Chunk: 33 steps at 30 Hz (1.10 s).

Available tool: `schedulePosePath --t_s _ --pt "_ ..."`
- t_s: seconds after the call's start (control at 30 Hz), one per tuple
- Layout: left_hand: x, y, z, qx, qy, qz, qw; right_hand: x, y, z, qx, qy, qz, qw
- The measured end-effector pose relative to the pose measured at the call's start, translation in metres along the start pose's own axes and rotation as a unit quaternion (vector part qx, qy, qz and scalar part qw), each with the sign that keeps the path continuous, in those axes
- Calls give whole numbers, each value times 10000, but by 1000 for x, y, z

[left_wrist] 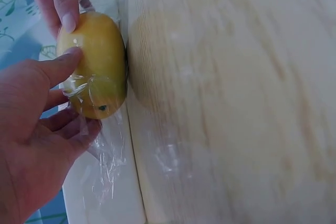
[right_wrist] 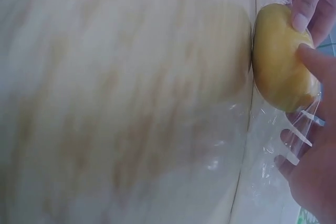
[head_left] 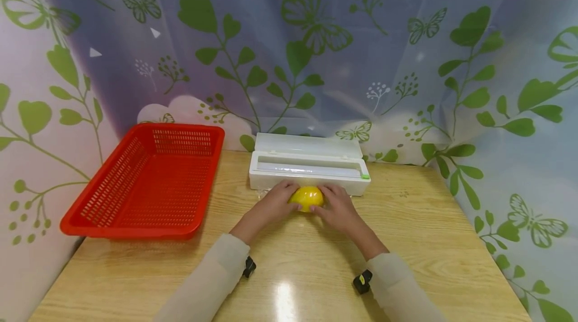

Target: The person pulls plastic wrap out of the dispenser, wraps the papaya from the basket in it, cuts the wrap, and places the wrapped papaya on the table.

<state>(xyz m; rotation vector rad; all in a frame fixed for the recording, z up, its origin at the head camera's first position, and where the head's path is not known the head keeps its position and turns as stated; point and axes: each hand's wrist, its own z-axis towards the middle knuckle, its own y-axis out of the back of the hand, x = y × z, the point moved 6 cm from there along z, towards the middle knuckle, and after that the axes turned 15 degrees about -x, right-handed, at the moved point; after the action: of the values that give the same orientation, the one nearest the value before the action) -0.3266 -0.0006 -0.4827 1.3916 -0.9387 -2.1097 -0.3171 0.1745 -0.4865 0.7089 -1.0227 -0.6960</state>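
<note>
A smooth yellow mango (head_left: 307, 197) sits between both hands, close to the front of a white cling film dispenser (head_left: 311, 179). Clear cling film (left_wrist: 107, 156) lies over the fruit and trails off its ends in the wrist views. My left hand (head_left: 279, 200) holds one end, thumb on the skin and fingers curled under the film. From the other end my right hand (head_left: 337, 206) grips it, its thumb on the near side and its fingers spread behind in the film. The dispenser's lid (head_left: 309, 145) is up, with a film roll (head_left: 309, 170) inside.
A red perforated plastic basket (head_left: 158, 191) stands on the left of the wooden table (head_left: 429, 242). Behind the table hangs a curtain (head_left: 384, 61) printed with leaves and butterflies, which also closes in both sides.
</note>
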Motion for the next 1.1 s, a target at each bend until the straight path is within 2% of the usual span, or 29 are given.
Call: schedulePosePath --t_s 0.13,0.37,0.57,0.8,1.1 --pt "-1 -1 2 -126 -73 -35 9999 -1 1 0 -106 5 -1 9999" --pt "3 -2 4 -295 84 -180 9994 -4 1 0 -138 -140 232 9995" --pt "3 -3 5 -475 -55 -179 9987 -6 0 1 -180 -36 400 9990" --pt "-1 1 1 -682 -257 -22 9973 -2 2 0 -230 -55 271 9994" --pt "-2 2 -1 -760 -255 111 9967 2 3 -1 -283 -16 244 9993"
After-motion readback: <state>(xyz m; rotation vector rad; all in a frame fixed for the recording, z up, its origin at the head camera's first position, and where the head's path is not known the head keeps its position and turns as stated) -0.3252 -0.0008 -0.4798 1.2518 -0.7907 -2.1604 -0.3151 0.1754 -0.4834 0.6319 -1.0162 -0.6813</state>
